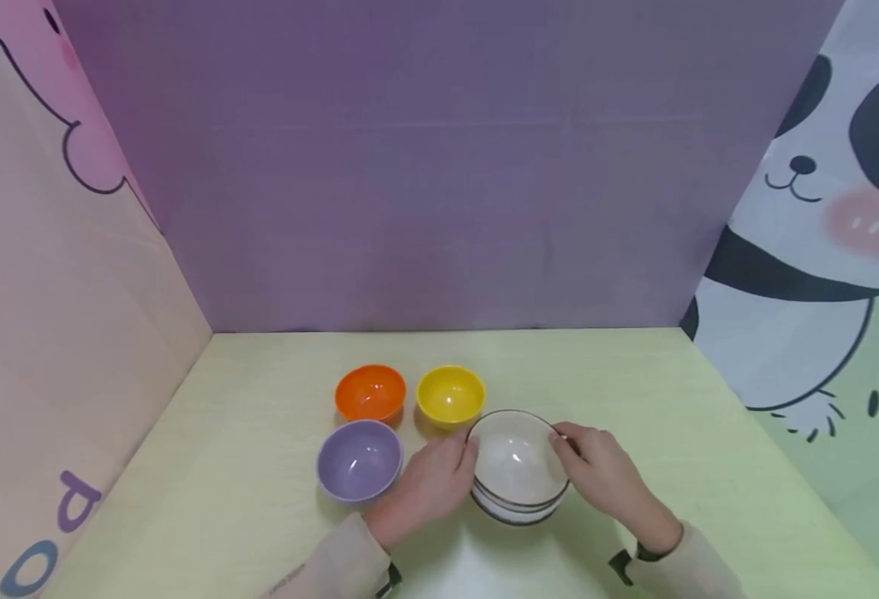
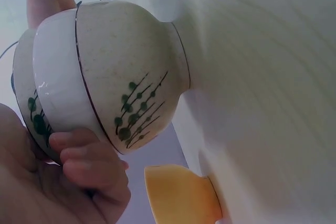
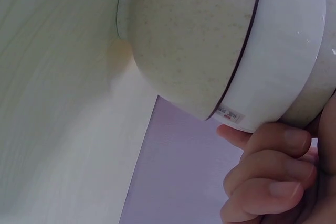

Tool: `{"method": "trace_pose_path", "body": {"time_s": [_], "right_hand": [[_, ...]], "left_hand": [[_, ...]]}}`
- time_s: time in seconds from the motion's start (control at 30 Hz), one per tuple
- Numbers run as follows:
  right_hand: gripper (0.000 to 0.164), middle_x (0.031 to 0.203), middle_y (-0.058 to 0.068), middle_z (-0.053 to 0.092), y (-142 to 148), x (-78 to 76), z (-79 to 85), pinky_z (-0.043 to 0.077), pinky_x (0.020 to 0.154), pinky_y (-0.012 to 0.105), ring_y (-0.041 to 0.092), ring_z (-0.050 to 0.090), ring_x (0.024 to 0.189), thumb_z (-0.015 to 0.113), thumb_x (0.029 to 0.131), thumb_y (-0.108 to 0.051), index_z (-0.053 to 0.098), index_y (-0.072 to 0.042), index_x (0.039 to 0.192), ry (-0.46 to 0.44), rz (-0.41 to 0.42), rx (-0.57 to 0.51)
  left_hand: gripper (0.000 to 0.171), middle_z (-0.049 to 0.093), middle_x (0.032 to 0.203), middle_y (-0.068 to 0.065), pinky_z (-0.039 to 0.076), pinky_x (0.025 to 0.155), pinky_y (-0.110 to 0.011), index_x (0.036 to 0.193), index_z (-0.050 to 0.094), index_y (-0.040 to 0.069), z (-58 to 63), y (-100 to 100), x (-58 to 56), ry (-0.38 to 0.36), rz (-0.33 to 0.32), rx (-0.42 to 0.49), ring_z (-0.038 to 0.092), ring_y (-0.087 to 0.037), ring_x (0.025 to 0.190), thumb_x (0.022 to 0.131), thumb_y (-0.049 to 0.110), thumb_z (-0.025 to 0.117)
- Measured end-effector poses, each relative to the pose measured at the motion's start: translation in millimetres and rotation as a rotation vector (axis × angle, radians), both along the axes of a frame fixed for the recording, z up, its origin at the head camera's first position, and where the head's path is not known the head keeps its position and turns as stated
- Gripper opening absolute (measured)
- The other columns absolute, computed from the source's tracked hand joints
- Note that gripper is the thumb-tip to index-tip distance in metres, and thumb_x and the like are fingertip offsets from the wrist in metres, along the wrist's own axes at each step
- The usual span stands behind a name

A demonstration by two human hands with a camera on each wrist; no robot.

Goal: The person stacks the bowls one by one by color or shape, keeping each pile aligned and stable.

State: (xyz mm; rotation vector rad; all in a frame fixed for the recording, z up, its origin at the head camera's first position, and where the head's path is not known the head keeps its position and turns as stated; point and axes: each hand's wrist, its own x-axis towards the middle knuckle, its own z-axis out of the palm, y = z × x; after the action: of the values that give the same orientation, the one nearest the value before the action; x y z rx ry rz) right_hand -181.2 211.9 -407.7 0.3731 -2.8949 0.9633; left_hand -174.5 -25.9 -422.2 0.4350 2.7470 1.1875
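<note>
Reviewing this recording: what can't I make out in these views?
- Head view: the inside of the white middle bowl, hidden by the top cream bowl nested in it.
- Head view: the near lower side of the orange bowl, hidden by the purple bowl.
- Right wrist view: print on the small sticker, too small and blurred to read.

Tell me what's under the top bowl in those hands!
A white bowl, then a speckled bowl with green sprigs. Their insides are covered, so I can't see in there.
</note>
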Motion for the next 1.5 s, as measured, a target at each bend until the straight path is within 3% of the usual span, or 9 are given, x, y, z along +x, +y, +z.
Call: {"method": "trace_pose_path", "body": {"time_s": [0.17, 0.3, 0.53, 1.23, 1.5], "right_hand": [[0.022, 0.087, 0.006, 0.072, 0.4, 0.0, -2.1, 0.051, 0.061, 0.026, 0.011, 0.062, 0.072, 0.055, 0.101, -0.011, 0.071, 0.001, 0.112, 0.0, 0.0, 0.001], [0.023, 0.093, 0.009, 0.074, 1.5, 0.8, -3.3, 0.053, 0.064, 0.027, 0.012, 0.065, 0.078, 0.055, 0.101, -0.012, 0.071, 0.0, 0.113, 0.011, -0.001, 0.004], [0.023, 0.091, 0.007, 0.073, 1.8, -0.3, -4.3, 0.051, 0.061, 0.026, 0.01, 0.062, 0.073, 0.055, 0.101, -0.014, 0.071, -0.001, 0.114, -0.004, 0.005, 0.001], [0.026, 0.091, 0.007, 0.072, 2.5, -2.7, -2.0, 0.05, 0.062, 0.026, 0.011, 0.057, 0.072, 0.054, 0.102, -0.012, 0.069, 0.002, 0.117, 0.017, 0.004, -0.006], [0.027, 0.089, 0.007, 0.071, 6.0, -7.0, -1.9, 0.05, 0.061, 0.026, 0.012, 0.057, 0.071, 0.053, 0.102, -0.012, 0.068, 0.004, 0.119, 0.001, 0.009, -0.028]], "left_hand": [[0.053, 0.062, 0.089, -0.004, 0.048, 0.061, -0.032, 0.14, 0.051, -0.001, -3.0, -0.8, -0.2, -0.036, -0.024, 0.051, 0.054, -0.016, 0.071, 0.109, 0.038, 0.033], [0.056, 0.059, 0.083, -0.003, 0.048, 0.065, -0.032, 0.141, 0.05, -0.002, -4.1, -1.0, -0.1, -0.048, -0.034, 0.045, 0.054, -0.016, 0.072, 0.109, 0.04, 0.03], [0.057, 0.058, 0.081, -0.003, 0.048, 0.06, -0.031, 0.145, 0.045, -0.002, -3.7, -2.0, 1.3, -0.104, -0.038, 0.096, 0.054, -0.016, 0.07, 0.109, 0.039, 0.032], [0.056, 0.051, 0.071, -0.003, 0.045, 0.051, -0.03, 0.145, 0.046, -0.001, -3.2, 0.2, -3.6, -0.109, -0.032, 0.107, 0.048, -0.015, 0.06, 0.109, 0.039, 0.032], [0.054, 0.056, 0.079, -0.005, 0.048, 0.064, -0.032, 0.142, 0.047, -0.005, -4.2, 4.7, -7.3, -0.086, -0.028, 0.083, 0.053, -0.017, 0.073, 0.109, 0.035, 0.03]]}}
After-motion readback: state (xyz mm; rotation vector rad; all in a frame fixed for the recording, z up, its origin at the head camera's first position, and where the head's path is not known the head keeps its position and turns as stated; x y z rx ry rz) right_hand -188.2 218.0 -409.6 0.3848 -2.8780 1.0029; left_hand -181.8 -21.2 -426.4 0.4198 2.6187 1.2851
